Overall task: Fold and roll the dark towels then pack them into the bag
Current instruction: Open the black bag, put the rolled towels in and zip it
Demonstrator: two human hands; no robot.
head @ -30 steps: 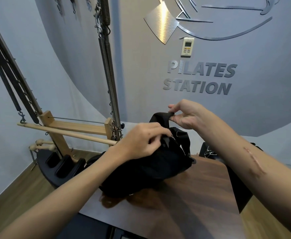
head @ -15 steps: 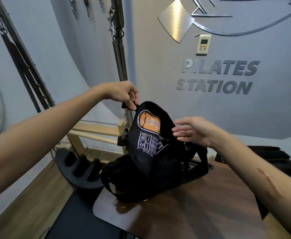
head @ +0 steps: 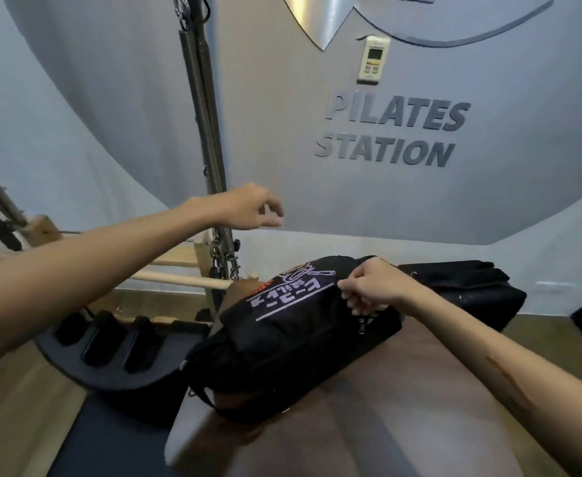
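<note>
Bag: black, printed with white characters, lying on its side on the wooden table, a dark bundle just behind. Right hand: pinching the bag's upper edge between fingers and thumb. Left hand: raised above the bag, fingers loosely spread, holding nothing.

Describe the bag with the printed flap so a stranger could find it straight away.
Start at the brown wooden tabletop below the PILATES STATION lettering on the wall. The black bag lies at the table's far left corner, with the right hand pinching its top edge. Unlike the plain dark bundle behind it, it has white characters and a line printed on its flap.
</note>
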